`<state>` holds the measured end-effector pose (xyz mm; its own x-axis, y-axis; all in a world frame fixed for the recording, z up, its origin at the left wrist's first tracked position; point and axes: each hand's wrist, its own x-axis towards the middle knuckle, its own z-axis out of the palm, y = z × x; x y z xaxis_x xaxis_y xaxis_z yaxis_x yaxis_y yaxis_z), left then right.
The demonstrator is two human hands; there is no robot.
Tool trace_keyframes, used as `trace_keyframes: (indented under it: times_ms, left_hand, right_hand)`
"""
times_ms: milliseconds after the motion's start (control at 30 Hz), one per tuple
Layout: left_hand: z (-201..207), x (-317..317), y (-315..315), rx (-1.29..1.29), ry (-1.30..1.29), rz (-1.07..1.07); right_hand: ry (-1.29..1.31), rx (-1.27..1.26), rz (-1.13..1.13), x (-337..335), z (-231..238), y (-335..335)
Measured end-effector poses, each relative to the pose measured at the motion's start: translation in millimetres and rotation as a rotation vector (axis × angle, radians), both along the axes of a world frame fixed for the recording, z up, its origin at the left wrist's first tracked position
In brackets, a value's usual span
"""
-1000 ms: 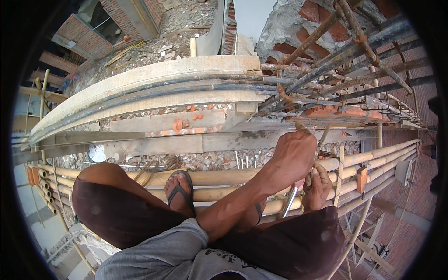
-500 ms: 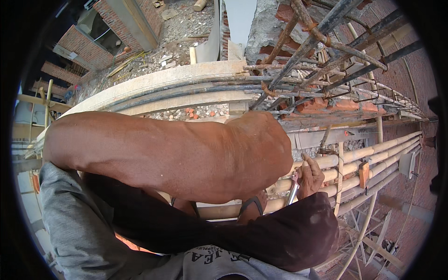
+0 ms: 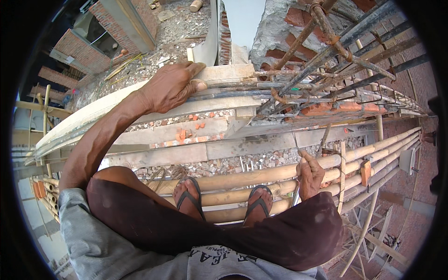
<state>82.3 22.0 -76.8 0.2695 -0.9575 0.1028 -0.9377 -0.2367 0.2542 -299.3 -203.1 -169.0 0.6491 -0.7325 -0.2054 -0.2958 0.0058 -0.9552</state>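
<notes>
Our left hand (image 3: 170, 88) lies with its fingers (image 3: 189, 70) curled over the far edge of the wooden form board (image 3: 224, 72), gripping it from above, apparently to steady the body. Our right hand (image 3: 310, 175) is closed around a thin metal tool (image 3: 295, 198), whose shaft points down past the knee; the thumb points up toward a loose tie wire (image 3: 295, 140) that rises to the rebar cage (image 3: 326, 56). We cannot tell how tightly these fingers are shut.

Outward from the hands, the rebar cage runs along the form board, over a ledge strewn with brick pieces (image 3: 186, 133). Both feet, in sandals (image 3: 189, 198), rest on bamboo poles (image 3: 261, 175), which serve as the working platform; we squat on them, well above the ground.

Compared with half a second ago, the left forearm no longer crosses the view in front of the knees: it has extended forward to the board. The right hand remains low beside the poles, tool in grip.
</notes>
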Motion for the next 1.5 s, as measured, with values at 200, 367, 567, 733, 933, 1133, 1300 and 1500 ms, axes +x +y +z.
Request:
trace_keyframes:
  times_ms: [200, 367, 567, 733, 933, 1133, 1300, 1500]
  left_hand:
    - [0, 3, -17, 0.022, 0.018, 0.043]
    - [-2, 3, -19, 0.046, -0.022, 0.084]
    - [4, -1, -17, 0.120, 0.098, 0.159]
    - [15, -4, 1, 0.126, 0.025, 0.178]
    - [9, -1, 12, 0.066, 0.053, 0.278]
    - [2, 4, 10, -0.059, 0.026, 0.218]
    - [0, 5, 11, -0.125, 0.080, 0.211]
    - [2, 2, 19, -0.124, 0.061, 0.205]
  right_hand:
    - [0.019, 0.031, 0.035, 16, 3, 9]
    - [0.007, 0.075, 0.112, 20, 11, 10]
    - [-0.032, 0.042, 0.247, 27, 17, 9]
    - [-0.048, -0.027, 0.266, 27, 14, 6]
    - [0.017, 0.036, 0.311, 26, 10, 10]
    - [0.080, 0.067, 0.294, 46, 6, 26]
    - [0.018, 0.021, 0.343, 57, 12, 34]
    - [0.172, -0.009, 0.541, 51, 21, 31]
